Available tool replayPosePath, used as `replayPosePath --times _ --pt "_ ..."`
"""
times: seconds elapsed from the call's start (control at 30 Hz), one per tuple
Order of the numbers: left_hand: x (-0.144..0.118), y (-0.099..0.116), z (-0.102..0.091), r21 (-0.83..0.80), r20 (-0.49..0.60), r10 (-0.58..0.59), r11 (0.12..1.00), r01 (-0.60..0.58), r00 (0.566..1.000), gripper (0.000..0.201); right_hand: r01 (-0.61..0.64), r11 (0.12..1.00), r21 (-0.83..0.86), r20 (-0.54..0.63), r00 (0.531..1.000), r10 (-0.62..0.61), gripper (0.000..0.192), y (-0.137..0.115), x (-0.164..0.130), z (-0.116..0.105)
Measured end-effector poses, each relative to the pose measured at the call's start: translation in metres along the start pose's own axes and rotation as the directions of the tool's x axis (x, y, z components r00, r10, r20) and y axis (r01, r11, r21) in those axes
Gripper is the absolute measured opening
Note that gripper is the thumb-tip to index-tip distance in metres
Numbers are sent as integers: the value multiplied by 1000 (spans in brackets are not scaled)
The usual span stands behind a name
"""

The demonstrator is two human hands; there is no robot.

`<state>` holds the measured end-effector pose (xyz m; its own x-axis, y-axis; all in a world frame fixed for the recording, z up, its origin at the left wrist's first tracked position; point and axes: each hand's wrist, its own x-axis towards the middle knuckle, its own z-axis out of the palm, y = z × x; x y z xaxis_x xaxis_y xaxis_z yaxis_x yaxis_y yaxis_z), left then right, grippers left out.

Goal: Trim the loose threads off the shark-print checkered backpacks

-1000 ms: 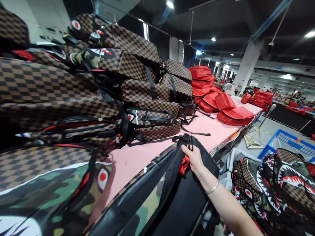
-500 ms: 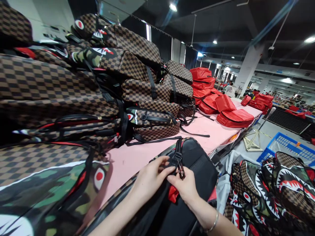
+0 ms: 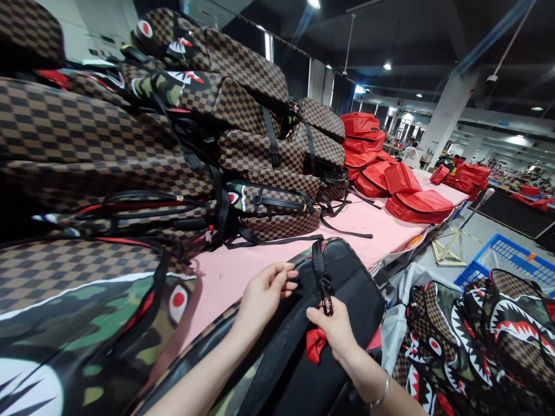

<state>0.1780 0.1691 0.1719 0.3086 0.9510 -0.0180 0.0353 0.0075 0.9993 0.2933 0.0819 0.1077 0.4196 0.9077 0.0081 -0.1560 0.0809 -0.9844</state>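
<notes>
Positioned at lower center, on the near part of the pink table: backpack, black back panel facing up, checkered trim along the edge. Running down from its top end: black webbing strap with a black buckle.

Right hand: thumb and fingers closed in a grasp around a small dark implement, two-pronged in outline, exact type too small to tell. Located directly below the buckle, over the back panel; contact with the webbing not clear. Hanging just below the thumb: red cloth piece. Worn on the right wrist: silver bracelet.

Left hand: released, fingers half curled and slightly apart, thumb close to the forefinger. Held above the left side of the backpack, near the strap but apart from it. Thread between the fingertips: cannot be determined.

Piled at left on the table: checkered backpacks. Set farther along the table: red bags. Stacked at lower right, beside a blue crate: shark-mouth backpacks.
</notes>
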Motion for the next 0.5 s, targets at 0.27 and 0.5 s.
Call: replayPosePath --times 0.27,0.5 --pt "-15 -14 26 269 197 110 950 -161 974 45 -19 995 94 34 999 16 32 17 -3 -8" --pt "-5 -18 38 488 204 142 843 -226 969 16 -76 983 166 -12 997 79 42 32 -5 -16"
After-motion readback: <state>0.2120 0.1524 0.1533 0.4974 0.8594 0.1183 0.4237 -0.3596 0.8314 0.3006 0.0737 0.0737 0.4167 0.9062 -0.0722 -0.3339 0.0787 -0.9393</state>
